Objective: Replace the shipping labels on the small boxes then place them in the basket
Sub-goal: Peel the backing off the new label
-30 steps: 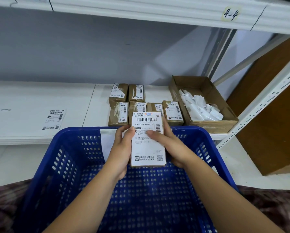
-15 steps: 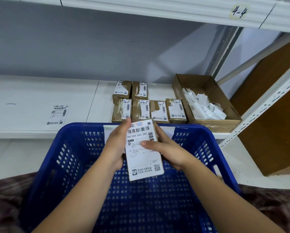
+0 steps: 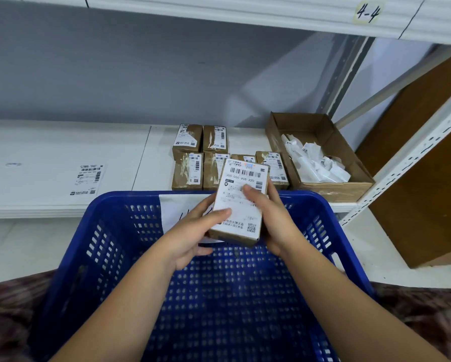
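Note:
I hold a small brown box [image 3: 241,205] with a fresh white shipping label over the blue perforated basket [image 3: 109,246]. My left hand [image 3: 193,236] grips its lower left side, thumb on the label. My right hand [image 3: 271,220] grips the right side, thumb pressed on the label's middle. The box is tilted, its top to the right. Several small brown boxes [image 3: 188,171] with torn labels sit in two rows on the white shelf [image 3: 49,142] behind the basket. A loose shipping label [image 3: 87,180] lies flat on the shelf at the left.
An open cardboard box [image 3: 349,186] holding crumpled white label scraps stands at the right of the shelf. A white upright post [image 3: 412,158] and a brown board [image 3: 428,163] are further right. A paper tag [image 3: 177,212] hangs on the basket's far wall.
The box has tilted to the right and shifted rightward in my hands. My left hand slid down to its lower left edge; my right thumb stays on the label.

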`<state>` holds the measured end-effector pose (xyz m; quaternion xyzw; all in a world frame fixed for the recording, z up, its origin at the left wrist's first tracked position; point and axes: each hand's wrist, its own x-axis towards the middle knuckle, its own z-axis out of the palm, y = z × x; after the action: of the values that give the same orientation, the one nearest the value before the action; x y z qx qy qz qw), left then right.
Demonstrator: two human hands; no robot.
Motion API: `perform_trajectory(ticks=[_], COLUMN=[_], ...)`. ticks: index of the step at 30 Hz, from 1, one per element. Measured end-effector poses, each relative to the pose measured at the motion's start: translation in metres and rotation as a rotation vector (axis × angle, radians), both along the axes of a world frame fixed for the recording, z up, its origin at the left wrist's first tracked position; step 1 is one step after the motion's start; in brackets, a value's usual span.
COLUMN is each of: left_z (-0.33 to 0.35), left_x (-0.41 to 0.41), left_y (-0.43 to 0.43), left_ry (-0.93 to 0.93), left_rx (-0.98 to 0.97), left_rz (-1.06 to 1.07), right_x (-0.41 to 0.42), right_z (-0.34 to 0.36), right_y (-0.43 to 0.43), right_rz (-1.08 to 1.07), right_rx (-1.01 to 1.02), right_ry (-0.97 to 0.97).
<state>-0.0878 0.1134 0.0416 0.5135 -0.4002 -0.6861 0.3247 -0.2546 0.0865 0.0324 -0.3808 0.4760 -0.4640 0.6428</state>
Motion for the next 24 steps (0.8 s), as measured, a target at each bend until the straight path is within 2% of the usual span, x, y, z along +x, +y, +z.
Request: perform_trajectory(ticks=[3, 7, 11, 15, 24], left_z=[-0.005, -0.005, -0.002, 0.004, -0.001], left_x=[-0.002, -0.005, 0.0, 0.013, 0.014], left_y=[0.0, -0.001, -0.002, -0.009, -0.005], left_ry=[0.074, 0.147, 0.223, 0.136, 0.144], left_rx=[-0.022, -0.03, 0.001, -0.093, -0.131], left_rz=[0.059, 0.204, 0.31, 0.304, 0.237], right_x=[-0.003, -0.006, -0.008, 0.0, 0.002], right_z=[0.002, 0.005, 0.012, 0.014, 0.008], right_y=[0.0, 0.003, 0.01, 0.016, 0.009], right_rz=[0.013, 0.229, 0.387, 0.369, 0.18], right_rx=[0.014, 0.08, 0.099, 0.101, 0.061], right_ry=[0.0, 0.169, 0.211, 0.117, 0.022])
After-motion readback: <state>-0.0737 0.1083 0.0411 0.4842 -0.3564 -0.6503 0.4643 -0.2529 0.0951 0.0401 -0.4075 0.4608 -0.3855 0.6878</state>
